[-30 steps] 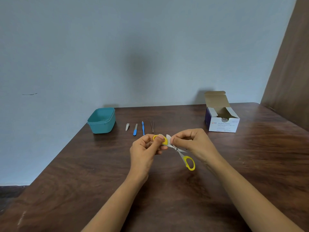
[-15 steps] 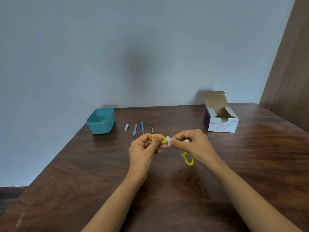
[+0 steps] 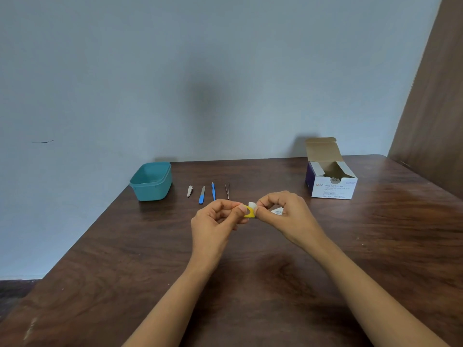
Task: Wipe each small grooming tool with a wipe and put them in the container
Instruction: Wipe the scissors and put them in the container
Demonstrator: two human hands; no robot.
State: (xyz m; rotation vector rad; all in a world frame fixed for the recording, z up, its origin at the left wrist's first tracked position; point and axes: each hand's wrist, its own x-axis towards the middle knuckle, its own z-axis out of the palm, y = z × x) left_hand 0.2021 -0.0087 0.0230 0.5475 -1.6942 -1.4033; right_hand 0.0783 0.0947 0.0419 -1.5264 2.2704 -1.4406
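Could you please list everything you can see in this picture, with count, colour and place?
container: one, teal, open, table's far left
nail clipper: one, silver, right of the container
nail file: one, blue handle, beside the clipper
blue tool: one, blue, between file and tweezers
tweezers: one, dark metal, right end of the row
swab box: one, white and purple, open, table's far right
table: one, dark brown wood
scissors: one, yellow handle, between the hands, mostly hidden
wipe: one, white, against the scissors
left hand: one, centre, grips the scissors' handle
right hand: one, centre, pinches the wipe
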